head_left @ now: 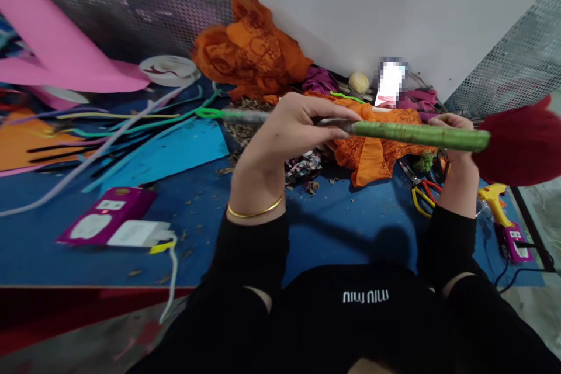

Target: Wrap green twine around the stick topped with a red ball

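Note:
My left hand (302, 123) pinches a long thin stick between thumb and fingers, held level above the table. Its right part is a thicker green-wrapped stem (416, 134); the left part is grey and smeared by motion. My right hand (453, 128) is behind the green stem, fingers curled together; the stem partly covers them, so what they grip is hidden. Just right of the stem's end is a large dark red flower-like piece (521, 143). Whether it is joined to the stem, I cannot tell. Orange cloth (372, 163) lies beneath the stem.
Pipe cleaners (127, 128) and a blue sheet (175, 155) lie left, near a purple power strip (105, 216) with a white plug. Pliers (423, 196) and a yellow glue gun (495, 201) lie right. A lit phone (391, 82) leans at the back beside bunched orange fabric (258, 49).

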